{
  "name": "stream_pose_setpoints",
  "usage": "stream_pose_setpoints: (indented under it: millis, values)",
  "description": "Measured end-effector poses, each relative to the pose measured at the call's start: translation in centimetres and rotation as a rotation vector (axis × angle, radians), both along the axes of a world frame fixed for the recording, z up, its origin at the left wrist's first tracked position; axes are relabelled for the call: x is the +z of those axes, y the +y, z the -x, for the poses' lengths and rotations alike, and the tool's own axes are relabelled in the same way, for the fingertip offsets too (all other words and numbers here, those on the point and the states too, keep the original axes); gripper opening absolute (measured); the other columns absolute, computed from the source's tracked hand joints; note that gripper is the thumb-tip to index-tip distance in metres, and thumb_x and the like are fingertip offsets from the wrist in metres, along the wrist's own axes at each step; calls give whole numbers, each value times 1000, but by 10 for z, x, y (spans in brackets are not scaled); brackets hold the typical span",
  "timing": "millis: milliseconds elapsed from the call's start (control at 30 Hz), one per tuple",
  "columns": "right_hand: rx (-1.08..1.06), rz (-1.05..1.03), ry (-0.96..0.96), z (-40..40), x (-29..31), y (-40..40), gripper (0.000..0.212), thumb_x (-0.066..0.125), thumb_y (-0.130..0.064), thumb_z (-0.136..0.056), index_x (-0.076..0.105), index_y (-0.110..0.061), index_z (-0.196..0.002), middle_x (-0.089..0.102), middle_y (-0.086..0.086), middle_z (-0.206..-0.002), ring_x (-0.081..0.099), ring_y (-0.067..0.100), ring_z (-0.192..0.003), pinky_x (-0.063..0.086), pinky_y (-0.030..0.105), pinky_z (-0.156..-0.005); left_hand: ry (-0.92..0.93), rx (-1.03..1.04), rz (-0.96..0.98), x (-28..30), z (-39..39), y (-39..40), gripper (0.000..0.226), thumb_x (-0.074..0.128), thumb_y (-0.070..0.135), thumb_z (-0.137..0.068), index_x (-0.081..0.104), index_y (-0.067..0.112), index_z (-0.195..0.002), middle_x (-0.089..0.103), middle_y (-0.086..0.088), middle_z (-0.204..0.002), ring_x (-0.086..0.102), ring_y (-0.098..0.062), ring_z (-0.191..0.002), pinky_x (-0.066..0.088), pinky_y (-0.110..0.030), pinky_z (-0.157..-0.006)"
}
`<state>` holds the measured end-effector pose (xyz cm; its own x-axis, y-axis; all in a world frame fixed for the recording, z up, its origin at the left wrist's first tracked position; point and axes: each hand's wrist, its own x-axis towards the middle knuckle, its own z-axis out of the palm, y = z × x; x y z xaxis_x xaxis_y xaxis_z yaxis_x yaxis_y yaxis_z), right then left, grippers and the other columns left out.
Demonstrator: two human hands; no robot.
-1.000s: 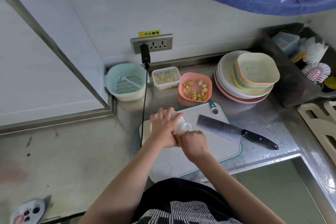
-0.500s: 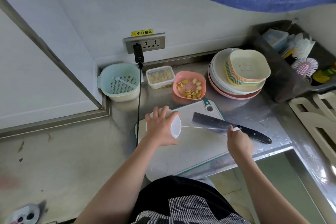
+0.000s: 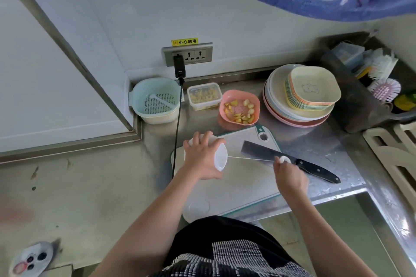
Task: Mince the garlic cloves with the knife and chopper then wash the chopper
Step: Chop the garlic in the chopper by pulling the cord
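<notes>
From the head camera, the white chopper (image 3: 217,157) sat on the cutting board (image 3: 245,184), at its far left part. The left hand (image 3: 202,158) lay over the chopper's top, fingers curled round its body and gripping it. A thin pull cord (image 3: 249,159) ran taut from the chopper across the board to the right hand (image 3: 290,175), whose fingers pinched the cord's white ring handle (image 3: 285,159). The knife (image 3: 290,162) lay on the board's far right part, just beyond that hand. The pink bowl of garlic pieces (image 3: 239,109) stood behind the board.
</notes>
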<state>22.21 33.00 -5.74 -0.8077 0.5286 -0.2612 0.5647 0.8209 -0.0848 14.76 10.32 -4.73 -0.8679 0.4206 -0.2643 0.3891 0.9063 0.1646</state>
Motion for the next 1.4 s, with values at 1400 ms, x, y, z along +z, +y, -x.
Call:
stream_pose_setpoints:
  millis: [1400]
  values:
    - [-257,118,-63,9,1,16,61,17,-44,-103,62,-2,-107,65,20,-104,61,35,-93,42,36,-71,20,48,-6,0,2,-1,98,75,53,-47,29,45,-133,22,3,-142,22,-32,-130,28,-50,-97]
